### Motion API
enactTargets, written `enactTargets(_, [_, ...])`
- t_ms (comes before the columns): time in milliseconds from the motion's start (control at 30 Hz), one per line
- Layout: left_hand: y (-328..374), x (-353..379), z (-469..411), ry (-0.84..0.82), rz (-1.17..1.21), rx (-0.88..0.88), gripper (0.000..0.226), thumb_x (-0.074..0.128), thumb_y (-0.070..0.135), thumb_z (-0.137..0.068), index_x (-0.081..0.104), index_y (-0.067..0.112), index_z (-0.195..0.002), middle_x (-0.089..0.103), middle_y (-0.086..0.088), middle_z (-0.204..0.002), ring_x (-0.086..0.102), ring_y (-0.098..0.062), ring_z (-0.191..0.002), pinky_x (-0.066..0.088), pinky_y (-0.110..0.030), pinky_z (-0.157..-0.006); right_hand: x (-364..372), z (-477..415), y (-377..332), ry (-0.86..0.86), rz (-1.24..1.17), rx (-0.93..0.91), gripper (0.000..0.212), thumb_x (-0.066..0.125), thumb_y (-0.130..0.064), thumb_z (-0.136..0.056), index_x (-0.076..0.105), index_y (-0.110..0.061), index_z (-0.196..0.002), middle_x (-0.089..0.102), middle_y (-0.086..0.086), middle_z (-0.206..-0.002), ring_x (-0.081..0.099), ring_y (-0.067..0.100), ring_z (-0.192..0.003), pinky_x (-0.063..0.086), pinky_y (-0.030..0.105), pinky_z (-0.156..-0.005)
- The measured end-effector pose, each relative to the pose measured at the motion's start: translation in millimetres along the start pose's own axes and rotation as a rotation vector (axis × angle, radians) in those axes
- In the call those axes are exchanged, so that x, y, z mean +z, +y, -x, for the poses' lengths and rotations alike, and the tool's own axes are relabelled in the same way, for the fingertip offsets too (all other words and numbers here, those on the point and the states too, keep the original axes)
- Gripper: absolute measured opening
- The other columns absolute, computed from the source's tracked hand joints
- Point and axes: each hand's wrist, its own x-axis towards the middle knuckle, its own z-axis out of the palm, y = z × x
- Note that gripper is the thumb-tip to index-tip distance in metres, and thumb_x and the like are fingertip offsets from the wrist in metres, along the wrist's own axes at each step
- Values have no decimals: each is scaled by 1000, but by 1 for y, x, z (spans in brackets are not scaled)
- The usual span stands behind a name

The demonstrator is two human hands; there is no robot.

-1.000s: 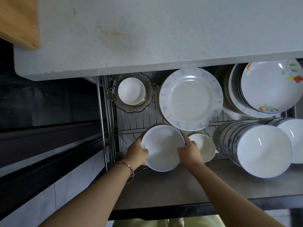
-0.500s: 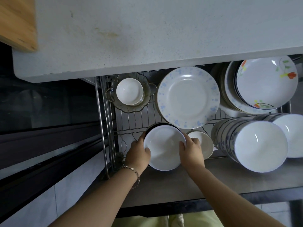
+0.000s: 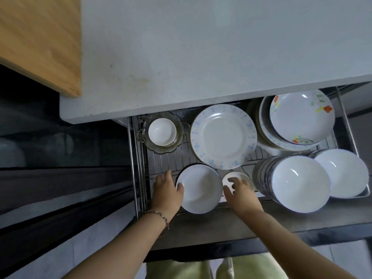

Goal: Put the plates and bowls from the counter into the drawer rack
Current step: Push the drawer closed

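Note:
A white bowl (image 3: 199, 188) with a dark outer rim stands on edge in the front left of the wire drawer rack (image 3: 171, 158). My left hand (image 3: 167, 192) holds its left rim, with the thumb on the inside and the fingers behind. My right hand (image 3: 239, 192) is off the bowl and hovers with loosely spread fingers over a smaller white bowl (image 3: 235, 175) just to the right. The grey counter (image 3: 201, 57) above the drawer has no dishes on the part I see.
Further back in the rack stand a blue-speckled plate (image 3: 223, 135), a stack of floral plates (image 3: 302, 117) and a glass dish holding a white cup (image 3: 162, 131). Stacked white bowls (image 3: 300, 182) fill the right front. A wooden board (image 3: 40, 37) lies on the counter's left.
My right hand has let go of the white bowl's right rim and moved right, over the smaller bowl. The bowl has settled into the rack, with my left hand still on it.

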Motion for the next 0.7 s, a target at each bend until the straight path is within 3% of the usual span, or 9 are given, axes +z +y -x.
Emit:
enactTargets(67, [13, -9, 13, 35, 41, 19, 42, 48, 21, -93, 44, 12, -134, 45, -10, -135, 51, -25, -118, 47, -34, -96, -21, 16, 9, -35, 40, -36, 38, 45, -26, -94, 50, -16, -131, 59, 13, -128, 59, 30, -112, 47, 34, -92])
enactTargets(167, [35, -7, 41, -44, 256, -9, 21, 46, 13, -91, 58, 18, -107, 61, -9, -111, 59, -22, -86, 46, -25, -71, -55, 43, 34, -31, 34, -94, 35, 46, -23, -92, 55, -14, -125, 67, 14, -116, 63, 31, -105, 49, 33, -88])
enactTargets(233, [53, 4, 65, -103, 351, -17, 18, 45, 12, -89, 55, 25, -81, 66, -10, -99, 64, -27, -85, 50, -28, -74, -77, 58, 58, 4, -21, -97, 31, 48, -22, -91, 60, -13, -118, 70, 13, -106, 65, 30, -100, 49, 32, -86])
enactTargets(333, [81, 30, 112, -179, 502, -90, 28, 41, 10, -92, 48, 19, -67, 59, -7, -73, 58, -20, -63, 43, -23, -54, -112, 69, 104, 33, -42, -72, 22, 50, -19, -90, 66, -6, -99, 67, 13, -84, 66, 34, -90, 51, 35, -85])
enactTargets(367, [90, 39, 128, -207, 569, -136, 27, 42, 11, -93, 49, 17, -68, 58, -6, -70, 56, -17, -59, 41, -21, -52, -123, 71, 119, 28, -56, -49, 21, 49, -18, -90, 65, -3, -88, 66, 14, -78, 66, 34, -80, 55, 37, -80])
enactTargets(433, [104, 60, 154, -289, 663, -228, 27, 43, 16, -94, 53, 11, -70, 60, -5, -68, 58, -16, -59, 45, -22, -54, -140, 79, 147, 2, -177, 37, 28, 49, -18, -92, 56, -4, -68, 60, 11, -64, 59, 26, -57, 55, 31, -55])
enactTargets(500, [111, 81, 169, -360, 732, -303, 33, 39, 25, -97, 56, 7, -75, 62, -7, -73, 60, -17, -65, 47, -26, -62, -149, 84, 172, 0, -313, 143, 31, 48, -20, -94, 53, -4, -68, 55, 9, -62, 53, 21, -50, 45, 21, -40])
enactTargets(600, [111, 105, 180, -444, 903, -461, 40, 37, 36, -99, 51, 0, -112, 62, -14, -89, 62, -25, -78, 51, -35, -72, -151, 88, 201, -28, -460, 304, 32, 47, -29, -95, 54, 0, -84, 56, 15, -77, 52, 21, -54, 41, 19, -40])
enactTargets(700, [108, 121, 179, -364, 966, -600, 55, 38, 35, -99, 34, -5, -137, 57, -25, -121, 61, -36, -101, 49, -42, -83, -143, 84, 216, -77, -616, 381, 33, 53, -30, -93, 52, 3, -99, 60, 16, -74, 58, 24, -58, 47, 26, -50])
